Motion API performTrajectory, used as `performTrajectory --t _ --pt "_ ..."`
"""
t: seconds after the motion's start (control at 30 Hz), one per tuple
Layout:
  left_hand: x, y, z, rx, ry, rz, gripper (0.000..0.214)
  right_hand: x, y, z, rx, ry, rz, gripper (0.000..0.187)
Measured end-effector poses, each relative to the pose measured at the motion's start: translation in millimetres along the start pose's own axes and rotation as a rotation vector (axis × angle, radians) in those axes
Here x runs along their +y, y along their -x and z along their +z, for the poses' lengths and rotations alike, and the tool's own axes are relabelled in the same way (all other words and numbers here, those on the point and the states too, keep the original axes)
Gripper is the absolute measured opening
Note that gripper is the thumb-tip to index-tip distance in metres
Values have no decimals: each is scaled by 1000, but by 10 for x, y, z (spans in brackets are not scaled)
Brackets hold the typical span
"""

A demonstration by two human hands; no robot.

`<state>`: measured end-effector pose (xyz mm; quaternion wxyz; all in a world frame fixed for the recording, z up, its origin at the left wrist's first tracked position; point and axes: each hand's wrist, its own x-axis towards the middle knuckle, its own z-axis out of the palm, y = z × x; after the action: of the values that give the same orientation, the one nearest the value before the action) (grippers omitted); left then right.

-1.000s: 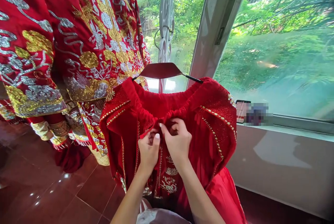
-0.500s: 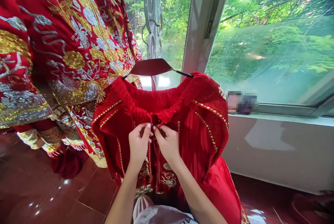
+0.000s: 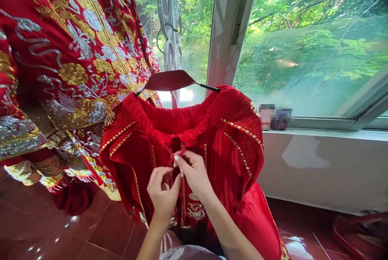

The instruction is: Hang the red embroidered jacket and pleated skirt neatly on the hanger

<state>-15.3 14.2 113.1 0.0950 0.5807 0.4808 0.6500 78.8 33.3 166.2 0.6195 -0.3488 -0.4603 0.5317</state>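
Note:
A red velvet cape (image 3: 157,120) with a gathered collar and gold beaded trim hangs on a dark red hanger (image 3: 171,80). Two thin red cords (image 3: 170,150) come down from the collar front and meet at my right hand (image 3: 195,173), whose thumb and forefinger pinch them. My left hand (image 3: 163,191) is lower and to the left, its fingers curved and the thumb tip apart from the forefinger, with nothing visible between them. Gold embroidery (image 3: 196,209) shows on the front below my hands.
Red garments with gold and silver embroidery (image 3: 100,58) hang close on the left. Behind the hanger stands a scrolled metal rack (image 3: 165,13). A window (image 3: 309,70) with a sill (image 3: 327,133) is on the right, above red floor tiles (image 3: 103,227).
My left hand has come down from the collar and its fingers have parted. My right hand has moved slightly down with the cords, which now show crossing below the collar.

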Motion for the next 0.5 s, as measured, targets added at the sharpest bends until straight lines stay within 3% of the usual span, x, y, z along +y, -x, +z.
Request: performTrajectory --t 0.07,0.1,0.17,0.27,0.33,0.4,0.5 --pt "29 1 -26 23 -17 103 32 -3 19 7 5 64 -46 19" --pt "43 3 -25 -14 36 79 40 -6 29 6 12 95 -73 17" --pt "58 -1 -19 -110 197 -79 44 -11 47 -5 1 136 -103 16" --pt "46 -53 -76 -260 376 -371 30 -2 62 -42 -51 148 -89 17" --pt "46 -114 -183 -391 442 -495 25 18 67 -62 -43 159 -84 17" --pt "91 -188 -313 -437 472 -466 30 41 73 -66 -6 175 -94 17" --pt "248 -315 -435 -384 344 -206 29 64 93 -44 6 185 -114 15"
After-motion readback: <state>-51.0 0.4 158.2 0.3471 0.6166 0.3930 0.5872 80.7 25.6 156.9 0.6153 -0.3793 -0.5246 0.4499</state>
